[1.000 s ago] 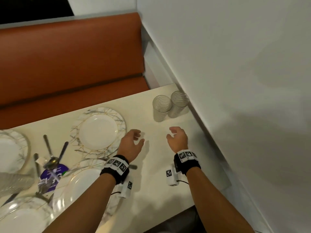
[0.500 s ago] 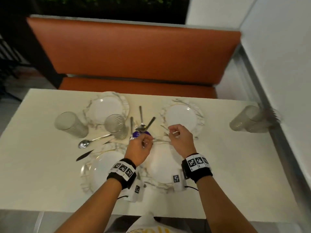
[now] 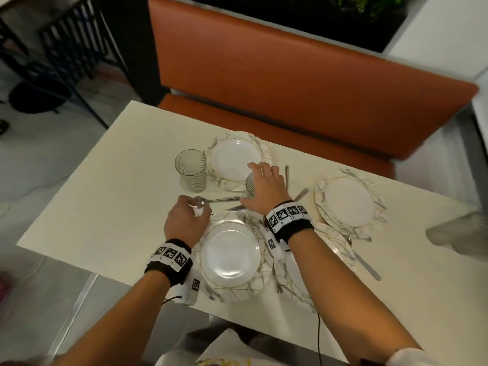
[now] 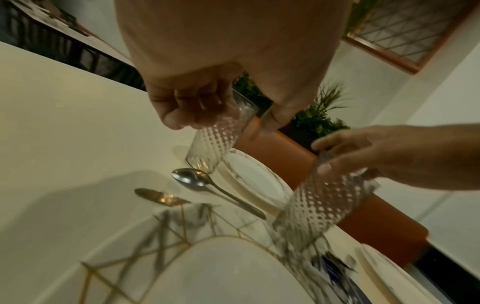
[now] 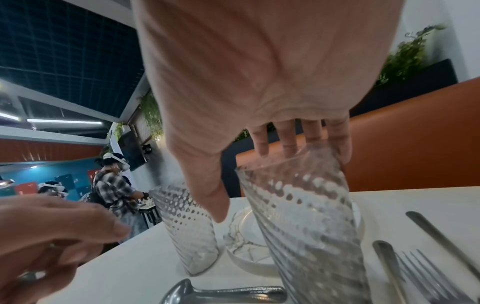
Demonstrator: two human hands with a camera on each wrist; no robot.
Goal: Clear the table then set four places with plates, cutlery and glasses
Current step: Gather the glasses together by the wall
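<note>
My right hand [image 3: 264,186] wraps over a ribbed glass [image 5: 301,205] standing between the far plate [image 3: 235,159] and the near plate [image 3: 232,257]. Its fingers lie on the far rim and the thumb sits close on the near side. To the left, my left hand [image 3: 188,217] hovers with loosely curled fingers and holds nothing. It is just above the bowl of a spoon [image 4: 192,181] lying on the table, beside a knife [image 4: 158,197]. A second ribbed glass [image 3: 191,170] stands free left of the far plate.
Another plate [image 3: 348,202] lies at the far right, and a fourth [image 3: 335,249] is partly under my right arm with a fork and knife [image 3: 361,260] on it. Blurred glasses [image 3: 459,233] stand at the right edge. An orange bench [image 3: 290,88] runs behind the table [image 3: 105,202].
Both hands left the cutlery pile in the middle and moved left. The right hand came onto the glass and the left hand came over the spoon. The view swung left.
</note>
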